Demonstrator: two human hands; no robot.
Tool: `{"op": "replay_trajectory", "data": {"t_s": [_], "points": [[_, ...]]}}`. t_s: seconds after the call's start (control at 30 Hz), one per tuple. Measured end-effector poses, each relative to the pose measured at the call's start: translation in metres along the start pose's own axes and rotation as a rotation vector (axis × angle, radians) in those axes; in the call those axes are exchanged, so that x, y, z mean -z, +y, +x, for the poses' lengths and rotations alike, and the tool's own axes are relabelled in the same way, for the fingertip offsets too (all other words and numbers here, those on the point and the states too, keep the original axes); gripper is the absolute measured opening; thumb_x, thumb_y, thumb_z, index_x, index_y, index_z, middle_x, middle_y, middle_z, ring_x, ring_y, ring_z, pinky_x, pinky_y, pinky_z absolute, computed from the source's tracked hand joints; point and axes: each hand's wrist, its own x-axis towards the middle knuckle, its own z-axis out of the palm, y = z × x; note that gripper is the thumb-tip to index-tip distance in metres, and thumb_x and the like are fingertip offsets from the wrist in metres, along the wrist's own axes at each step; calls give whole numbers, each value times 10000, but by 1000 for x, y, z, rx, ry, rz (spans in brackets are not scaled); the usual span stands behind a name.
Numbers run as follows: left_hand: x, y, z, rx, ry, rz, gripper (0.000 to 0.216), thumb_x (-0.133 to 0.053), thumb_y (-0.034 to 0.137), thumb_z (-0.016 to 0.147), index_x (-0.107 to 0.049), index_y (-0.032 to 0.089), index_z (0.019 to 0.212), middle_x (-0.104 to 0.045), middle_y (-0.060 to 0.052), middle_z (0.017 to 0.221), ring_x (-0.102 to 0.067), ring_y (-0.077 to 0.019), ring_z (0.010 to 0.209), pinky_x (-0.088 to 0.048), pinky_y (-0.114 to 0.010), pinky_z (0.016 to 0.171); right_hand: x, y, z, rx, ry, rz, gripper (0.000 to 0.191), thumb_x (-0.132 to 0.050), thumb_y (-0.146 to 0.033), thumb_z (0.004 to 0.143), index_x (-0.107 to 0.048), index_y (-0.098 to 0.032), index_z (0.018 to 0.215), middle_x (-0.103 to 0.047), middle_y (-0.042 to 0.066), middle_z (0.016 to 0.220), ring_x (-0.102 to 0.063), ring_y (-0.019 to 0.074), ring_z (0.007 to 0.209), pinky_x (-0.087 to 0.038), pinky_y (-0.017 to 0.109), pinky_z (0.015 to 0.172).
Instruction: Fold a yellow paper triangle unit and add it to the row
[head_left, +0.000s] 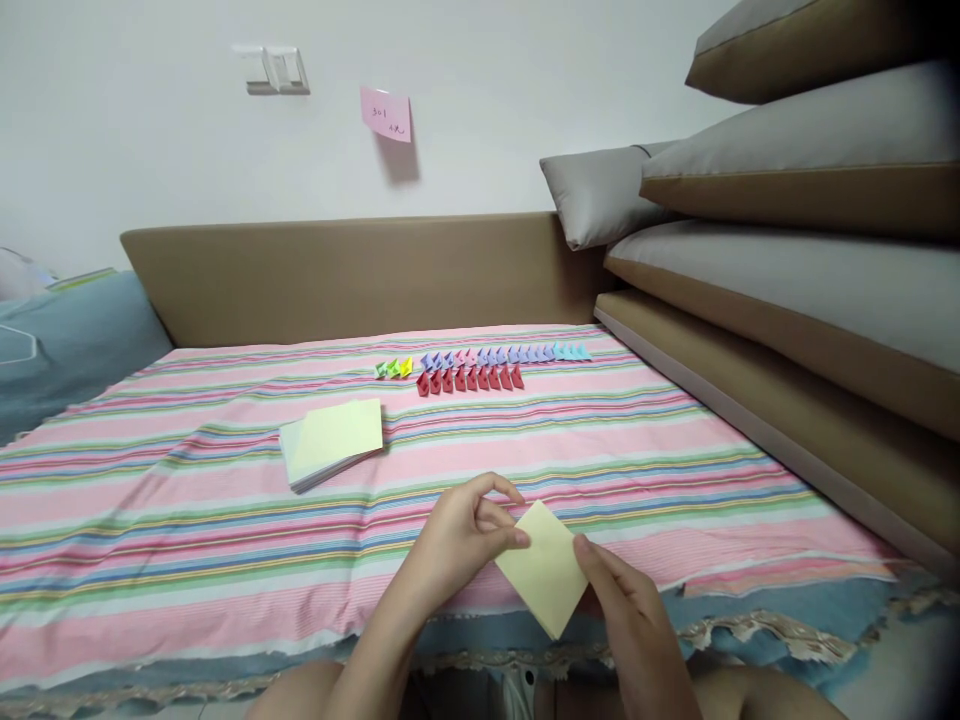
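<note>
I hold a pale yellow square of paper (544, 572) between both hands, just above the near edge of the striped cloth (150, 480). My left hand (461, 540) pinches its upper left corner with thumb and fingers. My right hand (630, 600) grips its right edge from below. A stack of pale yellow paper sheets (332, 442) lies on the cloth to the left and farther away. Two rows of small folded paper pieces sit farther back: a mixed green, yellow, purple, pink and blue row (487, 357), and a red row (469, 379) in front of it.
The striped cloth covers a bed with a tan headboard (360, 275) at the back. Stacked grey and tan cushions (795, 260) rise on the right. A blue pillow (67, 345) lies at far left. A pink note (386, 113) and a switch (277, 70) are on the wall.
</note>
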Motion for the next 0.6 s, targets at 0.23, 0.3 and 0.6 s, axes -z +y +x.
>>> {"op": "replay_trajectory", "data": {"t_s": [0.23,0.3,0.6], "points": [[6,9,-6,-47,-47,97,76,-718,212,706,-701,147,741,-727,-48,767,-664,-149,710,-460,-207,616,-2,0,-3,-38,62,147,371,-668,-514,760,-762,-186,905,-719,45,848,-616,217,779,-494,265,633],[8,10,-7,-26,-25,134,141,-713,232,716,-742,148,826,-750,-72,837,-687,-182,790,-490,-227,669,-2,1,-3,-42,73,171,352,-702,-497,731,-767,-187,884,-723,44,828,-627,217,746,-501,268,603],[17,17,-13,-13,-52,107,195,-689,218,746,-740,120,907,-743,-112,968,-694,-221,908,-534,-276,785,-6,-1,-2,-59,267,196,343,-844,-449,522,-745,-157,673,-694,36,627,-628,192,582,-537,278,537]]}}
